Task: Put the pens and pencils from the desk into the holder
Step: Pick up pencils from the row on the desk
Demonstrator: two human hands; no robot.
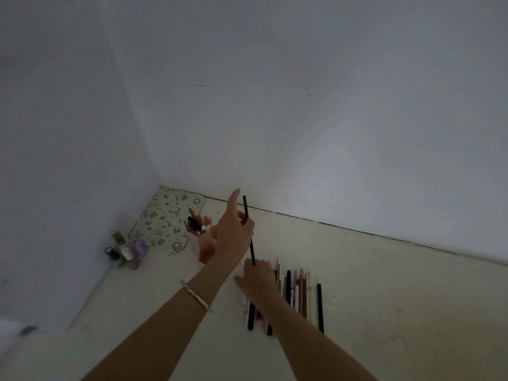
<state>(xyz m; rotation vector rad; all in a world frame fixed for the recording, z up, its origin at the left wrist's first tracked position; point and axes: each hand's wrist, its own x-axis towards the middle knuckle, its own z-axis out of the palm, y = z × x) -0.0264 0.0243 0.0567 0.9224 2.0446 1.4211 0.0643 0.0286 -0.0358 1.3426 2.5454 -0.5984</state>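
White desk (357, 270) is meeting bare walls. I am pinching a dark pencil (248, 229) upright with my left hand (233, 232), right of the holder (200, 243). My right hand (258, 279), grip unclear, is touching its lower end, above the pens (297, 292) at lower center.

A: Room? Dim. Two bare white walls (302, 105) meet in a corner at left.
B: Surface?
A: Pale desk (384, 298), scuffed, butted against both walls; dark seam along the join. Faint glow low on the far wall.
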